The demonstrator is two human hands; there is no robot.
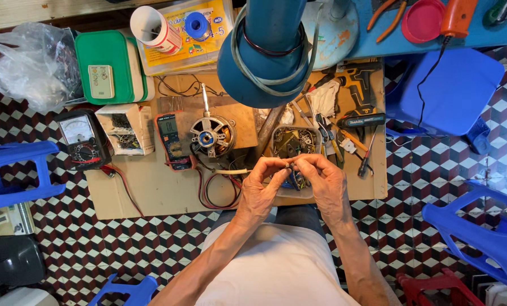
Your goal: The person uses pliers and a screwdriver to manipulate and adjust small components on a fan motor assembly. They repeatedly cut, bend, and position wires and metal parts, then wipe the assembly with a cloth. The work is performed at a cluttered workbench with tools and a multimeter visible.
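Checkered floor tiles [151,238] are seen around a low wooden board [151,187] used as a work surface. Both hands are raised together over a clear plastic tray [292,141] of small metal parts near the board's front edge. A small dark part [291,166] is pinched between the fingertips of the left hand [260,190] and the right hand [325,187], the fingers being curled narrowly around it; what it is cannot be told. A fan motor [211,135] with red and black wires is set just left of the tray, beside a digital meter [171,140]. A cordless drill [362,96] and screwdrivers are laid to the right.
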